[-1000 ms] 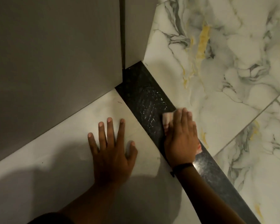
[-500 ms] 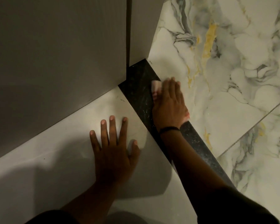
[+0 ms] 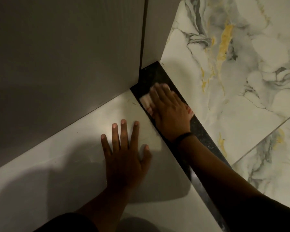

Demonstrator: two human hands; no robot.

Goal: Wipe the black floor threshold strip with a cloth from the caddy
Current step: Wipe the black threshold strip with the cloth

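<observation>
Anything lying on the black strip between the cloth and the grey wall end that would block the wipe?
Nothing visible. The right hand presses the pale pink-white cloth flat on the black speckled floor threshold strip, and the stretch ahead, up to the grey wall panels, shows nothing on it. The left hand rests off the strip.

Far end: grey panels [image 3: 65, 56] stand against the threshold strip [image 3: 200, 137], walling it off.
On the strip: the right hand [image 3: 171, 111], flat on the cloth [image 3: 146, 102], spans its width; the forearm covers the near stretch.
Left side: the left hand [image 3: 126, 158] lies flat on the pale tile [image 3: 49, 164].
Right side: open marble floor [image 3: 241, 81].
</observation>
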